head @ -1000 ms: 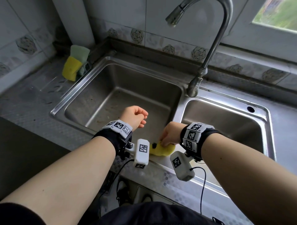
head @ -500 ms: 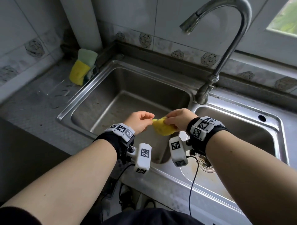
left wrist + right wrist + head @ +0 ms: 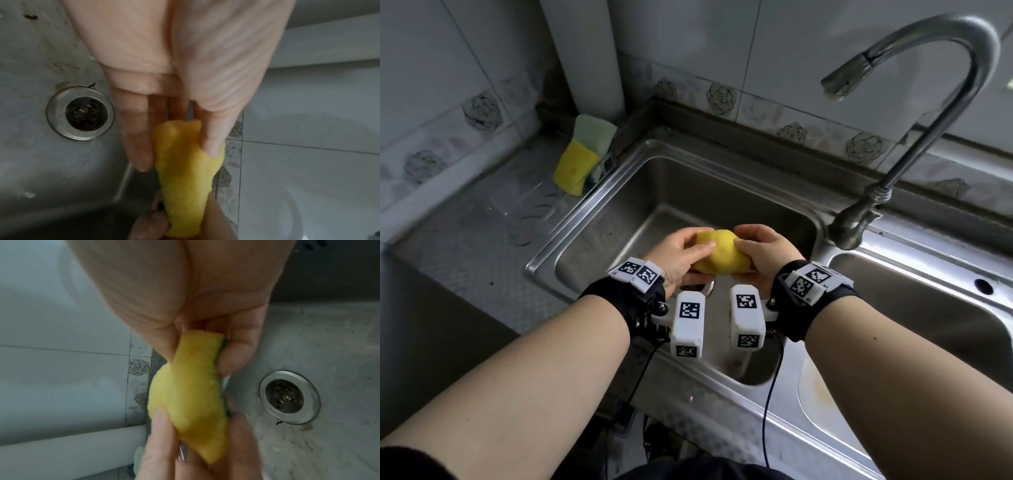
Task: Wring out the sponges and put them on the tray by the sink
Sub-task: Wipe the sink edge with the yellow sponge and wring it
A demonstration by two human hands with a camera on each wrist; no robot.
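A yellow sponge [image 3: 717, 253] with a dark scouring side is held over the left sink basin [image 3: 619, 219], bent between both hands. My left hand [image 3: 681, 255] grips its left end, thumb on top [image 3: 211, 142]. My right hand [image 3: 760, 253] pinches its right end [image 3: 185, 386]. In both wrist views the sponge [image 3: 185, 178] hangs above the drain [image 3: 81, 112]. At the back left, beside the sink, a clear tray [image 3: 530, 205] holds a yellow sponge [image 3: 575, 168] and a pale green sponge [image 3: 594, 133], leaning upright.
A curved steel tap [image 3: 914, 113] rises between the two basins; the right basin [image 3: 928, 308] lies beyond my right wrist. Tiled wall stands behind, and a patterned steel counter [image 3: 465, 246] runs to the left. The drain [image 3: 287, 396] sits below the hands.
The right hand lifted the yellow sponge from the sink's front edge up over the left basin. The left hand, which held nothing, came in and took hold of its other end.
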